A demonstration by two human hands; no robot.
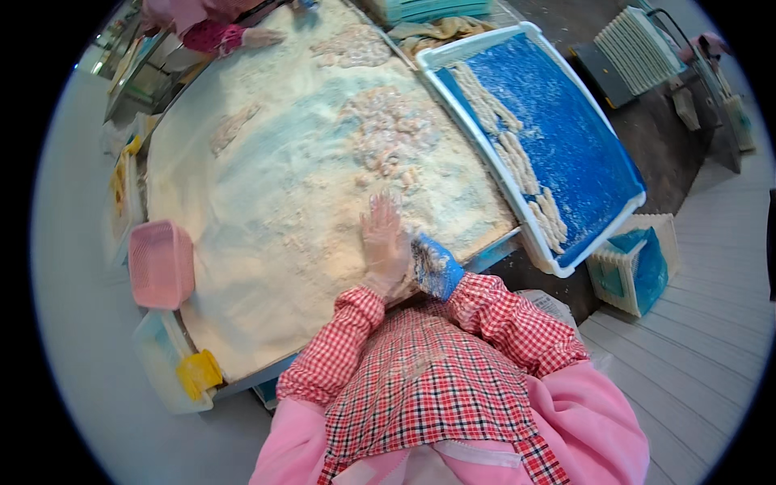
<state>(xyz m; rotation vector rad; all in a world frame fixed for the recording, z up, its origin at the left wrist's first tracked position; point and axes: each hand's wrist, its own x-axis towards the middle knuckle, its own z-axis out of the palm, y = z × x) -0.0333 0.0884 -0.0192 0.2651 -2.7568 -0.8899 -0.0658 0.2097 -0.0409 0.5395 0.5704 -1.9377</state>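
Note:
My left hand (384,240), in a clear plastic glove, lies over the near part of the floured table (250,267). Its fingers are stretched out, and it holds nothing that I can see. Close beside it, at the table's near edge, is my right hand (436,267) in a blue glove caked with flour. The right fingers look bent together; whatever they may hold is hidden. Just beyond my left fingertips sits a heap of pale pinkish raw meat pieces (392,133), wet and partly dusted with white powder.
To the right stands a white-rimmed blue tray (566,121) with a row of coated strips (517,158). A pink basket (162,264) is at the table's left edge. A co-worker's hand (263,37) rests at the far side. More meat (352,46) lies there. A bag-lined crate (634,263) stands right.

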